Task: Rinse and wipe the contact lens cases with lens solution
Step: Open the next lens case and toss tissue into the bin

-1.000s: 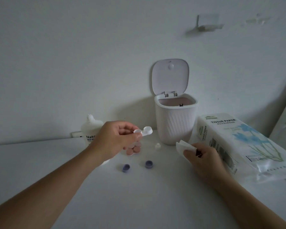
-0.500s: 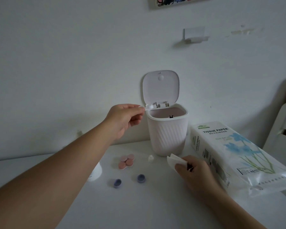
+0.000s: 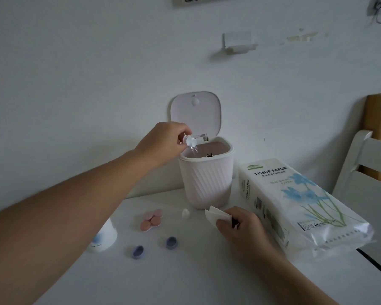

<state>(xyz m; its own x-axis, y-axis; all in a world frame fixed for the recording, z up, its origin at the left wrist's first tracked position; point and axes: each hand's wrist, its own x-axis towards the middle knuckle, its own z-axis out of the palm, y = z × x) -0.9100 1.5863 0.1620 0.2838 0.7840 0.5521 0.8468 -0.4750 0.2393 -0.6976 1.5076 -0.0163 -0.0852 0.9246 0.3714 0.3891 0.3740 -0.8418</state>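
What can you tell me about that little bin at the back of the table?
The small bin is pale pinkish-white, seemingly plastic, with slanted ribs down its rounded body and a smooth rim. Its hinged lid stands open, upright against the wall. The inside looks dusky pink, with a small dark mark at the front edge. It stands upright on the white table, beside the tissue pack. The left hand tips a clear lens case over its opening, and liquid drips in.

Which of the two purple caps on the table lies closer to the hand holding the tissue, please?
The purple cap farther right, below the pink case; the other cap lies nearer the bottle.
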